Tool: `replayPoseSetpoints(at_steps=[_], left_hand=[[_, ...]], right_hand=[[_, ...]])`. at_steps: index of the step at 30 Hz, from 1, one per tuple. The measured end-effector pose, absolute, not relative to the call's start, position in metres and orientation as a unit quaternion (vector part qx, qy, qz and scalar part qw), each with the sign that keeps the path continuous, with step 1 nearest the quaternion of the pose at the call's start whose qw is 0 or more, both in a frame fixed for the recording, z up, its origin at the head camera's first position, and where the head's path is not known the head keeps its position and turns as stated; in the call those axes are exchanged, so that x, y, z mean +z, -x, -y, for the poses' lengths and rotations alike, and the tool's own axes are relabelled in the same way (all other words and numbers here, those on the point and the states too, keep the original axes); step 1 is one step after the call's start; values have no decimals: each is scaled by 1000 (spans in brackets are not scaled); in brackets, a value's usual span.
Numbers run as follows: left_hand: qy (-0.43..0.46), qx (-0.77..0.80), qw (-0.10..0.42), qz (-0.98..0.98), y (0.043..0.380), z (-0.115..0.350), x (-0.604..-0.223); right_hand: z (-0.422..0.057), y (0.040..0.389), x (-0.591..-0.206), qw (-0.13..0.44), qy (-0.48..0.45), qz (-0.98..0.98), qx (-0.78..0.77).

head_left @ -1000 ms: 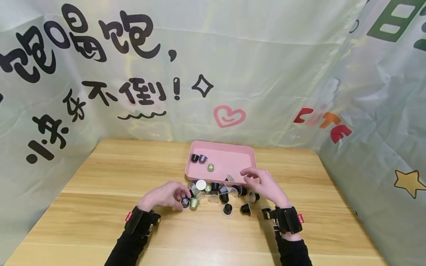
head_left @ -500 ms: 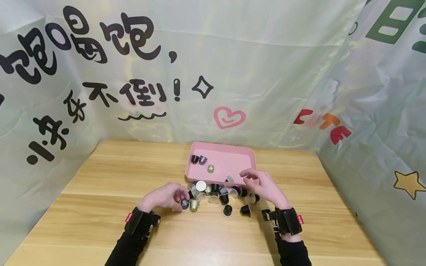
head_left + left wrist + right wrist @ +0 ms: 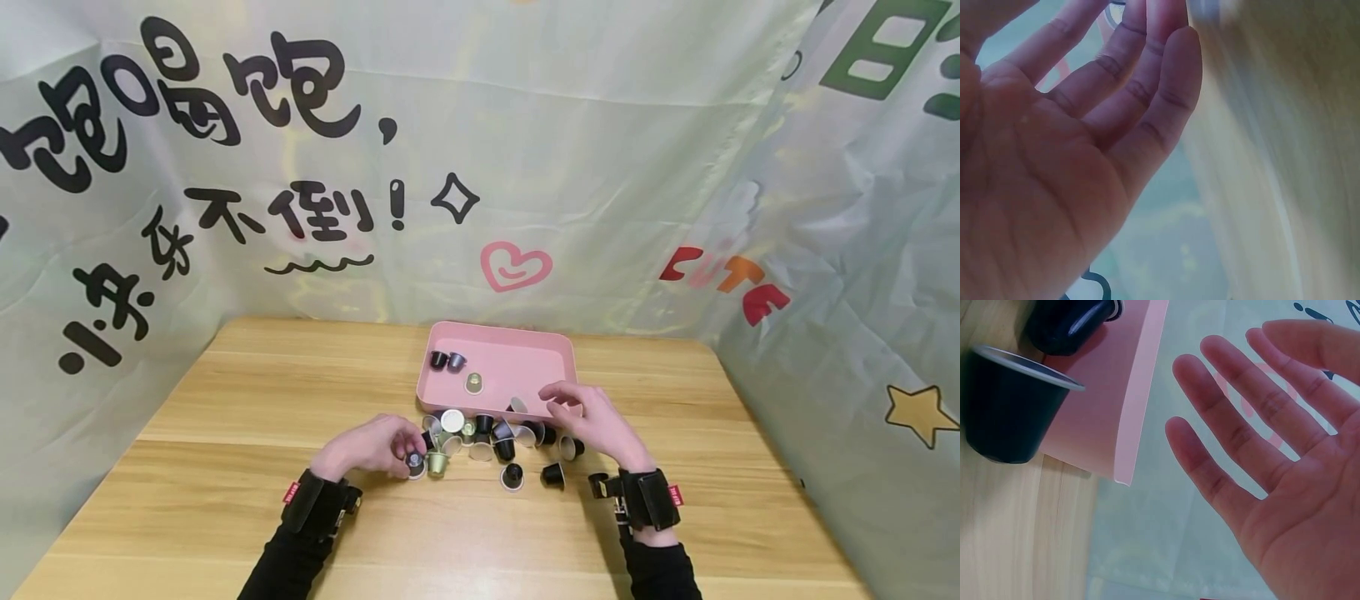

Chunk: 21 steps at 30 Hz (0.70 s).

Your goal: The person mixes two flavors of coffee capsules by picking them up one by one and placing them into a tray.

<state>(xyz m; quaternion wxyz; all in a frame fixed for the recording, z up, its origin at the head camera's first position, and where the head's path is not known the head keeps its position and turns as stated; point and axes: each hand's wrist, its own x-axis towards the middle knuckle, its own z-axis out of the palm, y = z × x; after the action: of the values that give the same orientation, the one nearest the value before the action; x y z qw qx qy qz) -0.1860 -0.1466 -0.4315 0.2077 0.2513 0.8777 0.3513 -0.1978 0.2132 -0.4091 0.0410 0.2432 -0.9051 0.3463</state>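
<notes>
Head view: left hand (image 3: 378,446) left of bottom centre, fingers bent, narrow gap between thumb and index finger, at dark capsule (image 3: 415,463). Dark capsule rim-down on table (image 3: 420,542), at left end of pile (image 3: 482,450). Pinch or mere contact: cannot tell. Just right of dark capsule, green capsule (image 3: 437,464). Right hand (image 3: 597,421) right of centre, at right front corner of pink tray (image 3: 517,367), wide, fingers loosely bent. In tray, upper left: black capsule (image 3: 438,360) beside violet capsule (image 3: 456,362); lower and to the right, olive capsule (image 3: 473,383); near front edge, pale-lidded capsule (image 3: 517,405). Pile along front of tray. Below pile: upright capsule (image 3: 512,477) and, to its right, tipped capsule (image 3: 552,475).

Left wrist view: palm at left of frame, fingers slightly bent toward top centre, tips partly cut off by upper edge. Thumb tip out of frame; contact with dark capsule not visible. Table blurred at right.

Right wrist view: right hand at right of frame, fingers extended and spread wide. At left, near capsule (image 3: 1016,403); at upper left, far capsule (image 3: 1069,325) against tray. Cloth (image 3: 1141,537) behind hand.
</notes>
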Motion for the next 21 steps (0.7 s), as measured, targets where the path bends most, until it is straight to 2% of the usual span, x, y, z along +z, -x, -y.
replayPoseSetpoints(at_steps=[21], left_hand=[[-270, 343, 199, -877, 187, 151, -431]], right_hand=[[-212, 197, -408, 39, -243, 904, 348]])
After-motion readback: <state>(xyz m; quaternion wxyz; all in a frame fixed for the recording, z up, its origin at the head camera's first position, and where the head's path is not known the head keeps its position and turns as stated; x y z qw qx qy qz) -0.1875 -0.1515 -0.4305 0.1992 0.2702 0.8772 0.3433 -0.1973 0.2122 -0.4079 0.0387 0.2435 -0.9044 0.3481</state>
